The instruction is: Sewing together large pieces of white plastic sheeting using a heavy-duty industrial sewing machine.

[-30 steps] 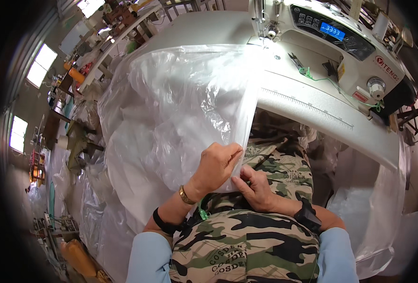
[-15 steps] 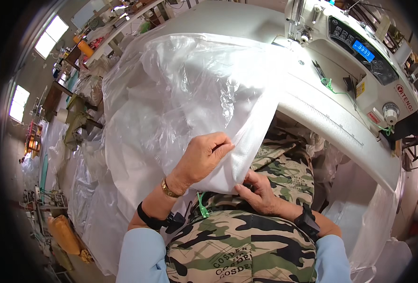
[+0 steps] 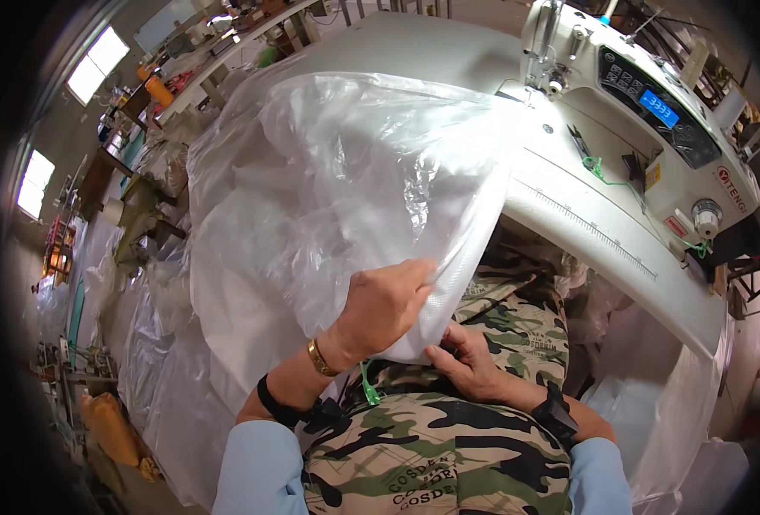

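Note:
A large white woven plastic sheet point(image 3: 243, 283), with crinkled clear film point(image 3: 337, 163) over it, spreads from the sewing machine's table to my lap. My left hand point(image 3: 384, 305) is closed at the sheet's right-hand edge, its fingertips pressed to the folded strip there. At the sheet's lower corner my right hand point(image 3: 473, 365) pinches the material between thumb and fingers. The upper end of that edge lies by the needle area of the white sewing machine point(image 3: 637, 103), under a bright lamp glow.
Dark thread snips point(image 3: 579, 142) and green thread point(image 3: 603, 172) lie on the machine bed near a printed ruler strip point(image 3: 586, 225). A green tie point(image 3: 370, 386) hangs at my camouflage apron point(image 3: 431, 438). More plastic sheeting point(image 3: 161, 360) heaps on the left, with cluttered workbenches behind.
My left hand has moved a little right and down, onto the sheet's edge. My right hand stays at the lower corner, slightly lower in the picture.

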Action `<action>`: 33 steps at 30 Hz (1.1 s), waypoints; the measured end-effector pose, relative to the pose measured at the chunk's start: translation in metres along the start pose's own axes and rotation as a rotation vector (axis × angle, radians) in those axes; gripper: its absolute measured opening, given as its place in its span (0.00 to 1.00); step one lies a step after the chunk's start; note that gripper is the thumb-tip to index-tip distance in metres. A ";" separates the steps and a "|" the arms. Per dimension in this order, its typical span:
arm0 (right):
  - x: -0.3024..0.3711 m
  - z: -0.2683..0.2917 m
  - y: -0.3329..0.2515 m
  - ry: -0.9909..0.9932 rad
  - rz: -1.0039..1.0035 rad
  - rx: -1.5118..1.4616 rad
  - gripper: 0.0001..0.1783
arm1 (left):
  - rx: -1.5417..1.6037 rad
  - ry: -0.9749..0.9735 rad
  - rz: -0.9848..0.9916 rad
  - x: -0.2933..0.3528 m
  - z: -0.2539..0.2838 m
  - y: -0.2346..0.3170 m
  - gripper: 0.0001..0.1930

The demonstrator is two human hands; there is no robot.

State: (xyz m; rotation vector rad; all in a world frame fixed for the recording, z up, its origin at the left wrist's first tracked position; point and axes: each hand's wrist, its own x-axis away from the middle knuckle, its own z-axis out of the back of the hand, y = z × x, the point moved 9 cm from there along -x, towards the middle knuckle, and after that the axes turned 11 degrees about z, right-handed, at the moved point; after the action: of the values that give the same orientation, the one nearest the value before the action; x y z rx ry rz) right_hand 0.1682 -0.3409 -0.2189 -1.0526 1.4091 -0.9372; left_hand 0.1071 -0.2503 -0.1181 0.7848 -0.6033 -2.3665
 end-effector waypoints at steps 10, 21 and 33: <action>-0.004 -0.002 -0.013 -0.036 0.048 -0.019 0.12 | 0.561 -0.411 0.448 0.011 -0.027 -0.023 0.07; -0.005 0.002 -0.013 -0.017 0.073 0.017 0.09 | 0.550 0.020 0.407 -0.028 0.040 -0.059 0.07; -0.004 0.002 -0.014 -0.011 0.103 0.027 0.09 | 0.757 0.014 0.447 -0.056 0.069 -0.053 0.05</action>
State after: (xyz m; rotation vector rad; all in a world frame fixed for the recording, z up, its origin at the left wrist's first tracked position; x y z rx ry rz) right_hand 0.1714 -0.3412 -0.2046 -0.9540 1.4243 -0.8722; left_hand 0.0801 -0.1592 -0.0758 0.8489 -1.5329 -1.7007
